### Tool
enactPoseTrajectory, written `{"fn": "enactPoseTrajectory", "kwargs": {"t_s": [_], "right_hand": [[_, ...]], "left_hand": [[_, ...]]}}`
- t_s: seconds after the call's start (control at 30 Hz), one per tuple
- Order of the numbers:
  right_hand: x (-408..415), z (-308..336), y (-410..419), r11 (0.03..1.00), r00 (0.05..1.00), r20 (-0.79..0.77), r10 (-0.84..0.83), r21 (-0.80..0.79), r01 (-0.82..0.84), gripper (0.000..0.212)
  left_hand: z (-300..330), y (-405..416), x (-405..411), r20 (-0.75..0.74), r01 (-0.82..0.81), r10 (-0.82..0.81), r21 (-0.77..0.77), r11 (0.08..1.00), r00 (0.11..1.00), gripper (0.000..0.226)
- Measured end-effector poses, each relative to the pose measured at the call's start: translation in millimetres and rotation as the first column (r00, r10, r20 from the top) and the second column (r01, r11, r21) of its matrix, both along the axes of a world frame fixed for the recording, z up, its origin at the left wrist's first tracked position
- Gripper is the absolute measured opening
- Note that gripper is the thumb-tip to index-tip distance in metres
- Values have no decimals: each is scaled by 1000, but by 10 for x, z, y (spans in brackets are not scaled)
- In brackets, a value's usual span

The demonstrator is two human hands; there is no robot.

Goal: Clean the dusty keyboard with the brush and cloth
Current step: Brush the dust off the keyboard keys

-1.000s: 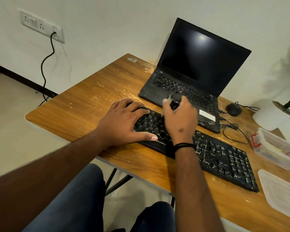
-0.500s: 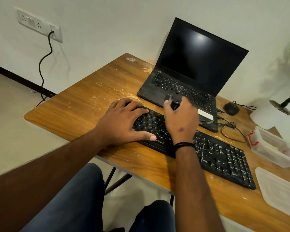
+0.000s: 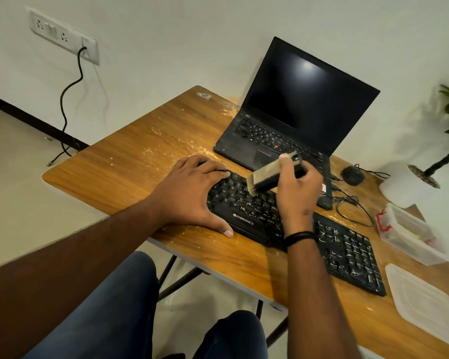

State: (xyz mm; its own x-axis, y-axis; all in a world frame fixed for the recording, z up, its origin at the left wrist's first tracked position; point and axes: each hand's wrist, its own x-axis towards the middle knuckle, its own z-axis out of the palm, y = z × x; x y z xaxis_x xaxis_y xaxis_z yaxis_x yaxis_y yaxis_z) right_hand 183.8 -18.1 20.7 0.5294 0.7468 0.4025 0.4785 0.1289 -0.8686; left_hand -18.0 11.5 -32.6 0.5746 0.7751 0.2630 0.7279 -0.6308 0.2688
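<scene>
1. we've got our left hand (image 3: pixel 189 193) flat on the left end of the black keyboard (image 3: pixel 347 250), fingers spread wide and gripping nothing, thumb lying along the front edge.
2. our right hand (image 3: pixel 297 189) is curled tight around the black handle of the brush (image 3: pixel 266 174), thumb up on top.
3. the brush sits tilted above the keys, pale bristles angled down and to the left, their tips right at the key row near the upper left part; we can't tell whether they touch.
4. the keyboard lies slantwise on the wooden table (image 3: pixel 130 167), its right half streaked with pale dust, and crumbs are scattered on the wood around it.
5. behind it an open laptop (image 3: pixel 296 112) with a dark screen; a black mouse (image 3: pixel 351 174) to its right.
6. at the right edge, a clear plastic box (image 3: pixel 410 237) and a lid (image 3: pixel 425 301) lying flat.
</scene>
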Motion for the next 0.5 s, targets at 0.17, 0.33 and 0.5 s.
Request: {"fn": "enactPoseTrajectory", "kwargs": {"t_s": [0.17,0.33,0.5], "right_hand": [[-128,-64,-12,997,983,183,-11,-72,24,30],[-128,-37,-132,958,952,250,179,-266,-110,37],[-39,43,-152,960,962,229,152,-265,-89,29]], "left_hand": [[1,-8,-15,-3,-10,10,4,1000,1000,130],[24,-11,-9,6,-15,15,-6,1000,1000,130],[16,-22,-3,13,-18,18,-2,1000,1000,130]]}}
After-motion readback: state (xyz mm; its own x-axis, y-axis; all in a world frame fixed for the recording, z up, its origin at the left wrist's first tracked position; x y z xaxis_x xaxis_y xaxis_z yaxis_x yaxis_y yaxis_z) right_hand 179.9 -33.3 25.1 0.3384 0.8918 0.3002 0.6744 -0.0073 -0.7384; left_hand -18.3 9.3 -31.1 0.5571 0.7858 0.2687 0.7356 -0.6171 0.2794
